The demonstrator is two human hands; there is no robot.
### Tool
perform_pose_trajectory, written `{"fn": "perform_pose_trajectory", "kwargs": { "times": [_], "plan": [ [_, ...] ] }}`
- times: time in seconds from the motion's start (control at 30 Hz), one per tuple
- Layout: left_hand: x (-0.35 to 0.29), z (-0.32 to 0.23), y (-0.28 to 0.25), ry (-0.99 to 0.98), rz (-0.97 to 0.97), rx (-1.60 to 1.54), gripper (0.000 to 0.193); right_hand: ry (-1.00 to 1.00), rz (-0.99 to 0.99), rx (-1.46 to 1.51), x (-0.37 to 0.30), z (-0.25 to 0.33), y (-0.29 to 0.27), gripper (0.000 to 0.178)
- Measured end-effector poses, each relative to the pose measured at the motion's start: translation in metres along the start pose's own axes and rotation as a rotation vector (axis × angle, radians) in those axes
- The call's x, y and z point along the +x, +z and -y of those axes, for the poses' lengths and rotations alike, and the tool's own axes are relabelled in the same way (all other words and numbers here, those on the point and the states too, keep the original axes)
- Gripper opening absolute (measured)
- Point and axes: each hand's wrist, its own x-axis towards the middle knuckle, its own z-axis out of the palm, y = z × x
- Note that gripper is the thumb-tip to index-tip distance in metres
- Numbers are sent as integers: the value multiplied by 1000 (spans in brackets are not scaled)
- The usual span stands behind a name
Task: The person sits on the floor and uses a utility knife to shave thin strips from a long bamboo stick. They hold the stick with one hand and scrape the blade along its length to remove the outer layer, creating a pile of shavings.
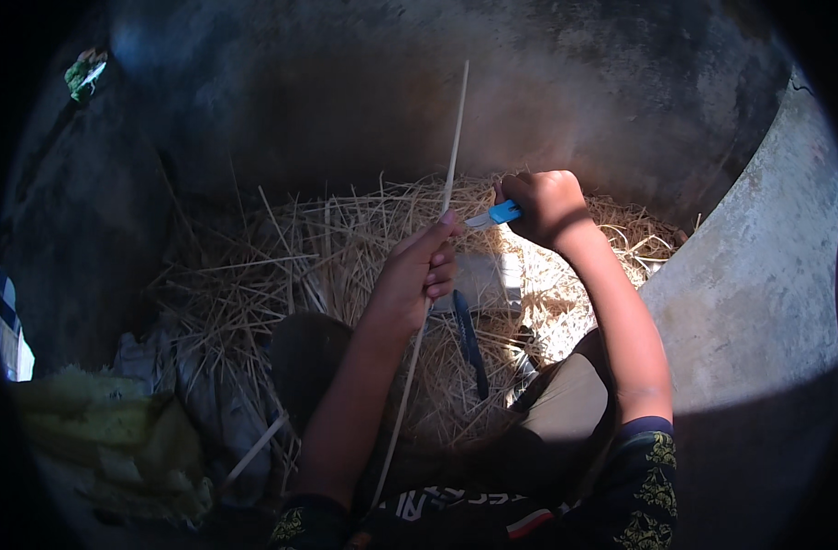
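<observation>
My left hand (417,275) is closed around a long, thin pale stick (455,147), which slants from my lap up past the fingers toward the wall. In my right hand (549,206) is a small knife with a blue handle (504,212), gripped in a fist. Its short silvery blade (478,221) points left, close to the stick just by my left thumb; whether it touches cannot be made out. Below the hands, a dark blue strap-like piece (471,344) lies on a heap of pale shavings (346,238).
Among the shavings sits a pale grey block (479,280). A dark concrete wall (391,101) rises behind, and a sunlit grey slab (749,293) slopes at the right. A yellow-green sack (107,431) lies at the lower left. My bent legs (570,399) flank the heap.
</observation>
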Motion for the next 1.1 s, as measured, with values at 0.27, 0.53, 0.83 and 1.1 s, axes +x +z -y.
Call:
{"fn": "perform_pose_trajectory", "kwargs": {
  "times": [0.27, 0.53, 0.83, 1.1],
  "plan": [
    [-1, -2, -4, 26, -23, -49, 16, -39, 35, -71, -1, 4, 11, 9],
    [-5, -2, -4, 232, -229, 260, 20, 79, 31, -158, -2, -1, 6, 7],
    [-7, 5, 6, 155, -222, 326, 29, 74, 17, -219, 2, 22, 19, 13],
    [-2, -2, -12, 199, -173, 200, 18, -22, 150, 44, 5, 27, -7, 28]
  ]
}}
